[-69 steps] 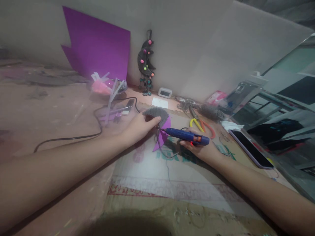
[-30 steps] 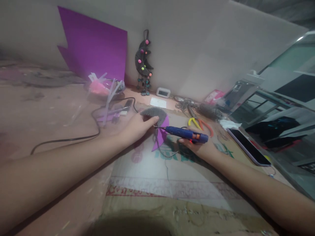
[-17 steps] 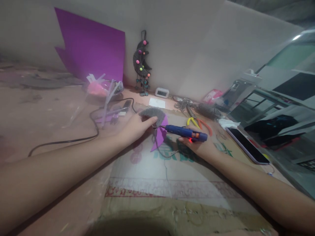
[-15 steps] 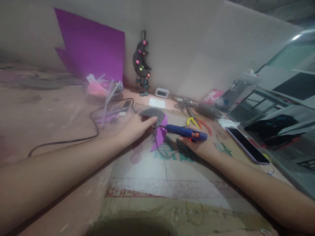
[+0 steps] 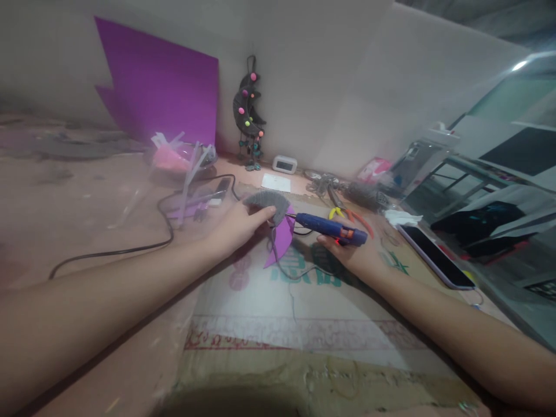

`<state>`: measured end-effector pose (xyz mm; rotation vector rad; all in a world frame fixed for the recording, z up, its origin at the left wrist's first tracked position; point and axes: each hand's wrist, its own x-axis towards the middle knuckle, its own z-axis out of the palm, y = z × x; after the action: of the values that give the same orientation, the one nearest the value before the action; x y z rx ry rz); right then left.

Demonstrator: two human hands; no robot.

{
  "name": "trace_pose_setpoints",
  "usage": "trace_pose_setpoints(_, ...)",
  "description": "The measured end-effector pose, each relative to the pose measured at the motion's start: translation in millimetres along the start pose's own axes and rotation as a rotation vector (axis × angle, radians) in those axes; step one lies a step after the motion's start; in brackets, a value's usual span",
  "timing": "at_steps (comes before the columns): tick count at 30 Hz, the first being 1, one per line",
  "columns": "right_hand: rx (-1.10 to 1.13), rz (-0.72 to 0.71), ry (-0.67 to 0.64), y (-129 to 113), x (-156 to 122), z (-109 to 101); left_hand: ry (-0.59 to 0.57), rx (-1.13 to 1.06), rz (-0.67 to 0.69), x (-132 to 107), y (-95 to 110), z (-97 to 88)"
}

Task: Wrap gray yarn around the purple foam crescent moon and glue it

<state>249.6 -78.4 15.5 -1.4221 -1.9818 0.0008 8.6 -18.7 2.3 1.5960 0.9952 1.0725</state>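
Note:
My left hand pinches a purple crescent-shaped piece half wrapped in grey yarn, holding it on a flattened cardboard sheet. A loose grey yarn strand trails from the piece toward me. My right hand grips a blue hot glue gun with a red light, its nozzle touching the upper right edge of the crescent where the yarn ends.
A purple foam sheet and a finished moon ornament lean on the wall. Glue sticks and a pink bag sit left, with a black cable. Pliers, a phone, a small clock and tissue lie right.
The glue gun has risen slightly and its nozzle moved up along the crescent's edge. My left hand keeps its hold on the piece.

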Motion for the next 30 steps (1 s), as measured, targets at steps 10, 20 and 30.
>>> trace_pose_setpoints(10, 0.126, 0.004, -0.035, 1.0, -2.1, 2.1, -0.002, 0.023, 0.006, 0.2, 1.0, -1.0)
trace_pose_setpoints(20, 0.079, -0.027, 0.016, -4.6, -0.6, -0.1, 0.017, 0.062, -0.101, -1.7, -0.6, -2.5)
trace_pose_setpoints(30, 0.165, -0.04, -0.047, -11.3, 1.4, -4.8, 0.026, 0.052, -0.108, -0.6, -0.7, -2.8)
